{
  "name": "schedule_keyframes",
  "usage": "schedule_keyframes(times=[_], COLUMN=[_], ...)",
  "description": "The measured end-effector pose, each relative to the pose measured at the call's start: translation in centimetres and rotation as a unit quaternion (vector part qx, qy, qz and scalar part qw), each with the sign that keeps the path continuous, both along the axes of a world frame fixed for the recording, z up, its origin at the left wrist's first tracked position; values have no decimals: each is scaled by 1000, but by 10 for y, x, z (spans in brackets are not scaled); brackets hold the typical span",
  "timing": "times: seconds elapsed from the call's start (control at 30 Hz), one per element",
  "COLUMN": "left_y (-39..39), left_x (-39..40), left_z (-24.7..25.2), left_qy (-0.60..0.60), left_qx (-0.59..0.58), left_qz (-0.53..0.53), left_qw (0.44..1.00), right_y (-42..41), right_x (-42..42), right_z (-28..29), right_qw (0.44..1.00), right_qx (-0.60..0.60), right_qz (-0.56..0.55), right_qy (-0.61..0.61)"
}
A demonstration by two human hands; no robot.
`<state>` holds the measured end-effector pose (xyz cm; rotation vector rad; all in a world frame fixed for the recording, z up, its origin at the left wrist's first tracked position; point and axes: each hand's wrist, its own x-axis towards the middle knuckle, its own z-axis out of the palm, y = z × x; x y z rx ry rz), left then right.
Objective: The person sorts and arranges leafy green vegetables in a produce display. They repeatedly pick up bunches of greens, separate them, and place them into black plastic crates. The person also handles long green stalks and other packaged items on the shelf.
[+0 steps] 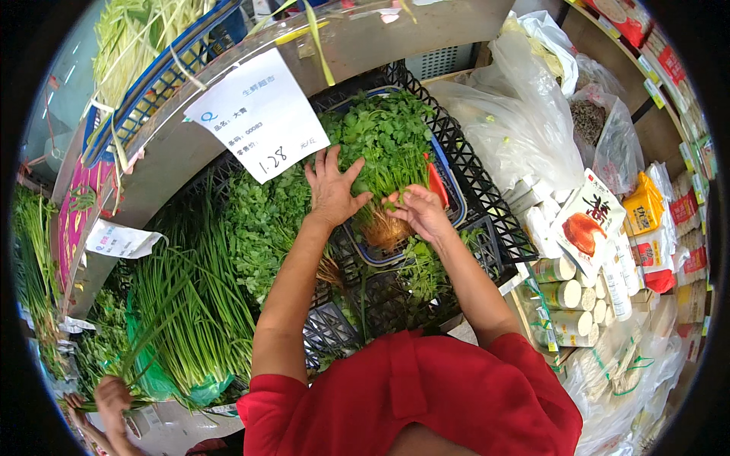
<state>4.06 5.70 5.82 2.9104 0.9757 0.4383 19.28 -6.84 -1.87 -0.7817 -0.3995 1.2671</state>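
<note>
Before me a blue-rimmed basket (450, 165) holds a heap of cilantro (388, 125), with its pale brown roots (388, 228) towards me. My left hand (333, 191) lies palm down with fingers spread on the left edge of the leaves. My right hand (419, 211) pinches a small bit of green stem or leaf between thumb and fingers, just right of the roots. A red object (436, 182), partly hidden, sits inside the basket's right side. More leafy greens (265, 211) lie left of my left hand, and loose sprigs (425, 271) lie below the basket.
Black plastic crates (485, 182) support the basket. Garlic chives (199, 319) lie to the left, where another person's hand (112, 393) holds long green leaves. A paper price sign (259, 117) hangs close above my left hand. Plastic bags (507, 114) and packaged noodles (570, 296) stand on the right.
</note>
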Motion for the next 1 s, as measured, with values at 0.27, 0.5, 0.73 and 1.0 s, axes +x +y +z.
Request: schedule_keyframes(times=[0.27, 0.5, 0.73, 1.0], left_y=[9, 12, 7, -36], left_x=[7, 15, 25, 22], left_z=[-11, -11, -11, 2], left_qy=[66, 86, 117, -12], left_qx=[32, 31, 39, 32], left_qz=[4, 15, 41, 52], left_qw=[997, 996, 992, 998], right_y=[18, 12, -90, -181], right_x=[-15, -24, -15, 5], right_z=[12, -4, 44, 25], right_qw=[691, 562, 609, 489], right_qx=[-239, -204, -93, -138], right_qz=[115, 140, 79, 234], right_qy=[-672, -790, -784, -829])
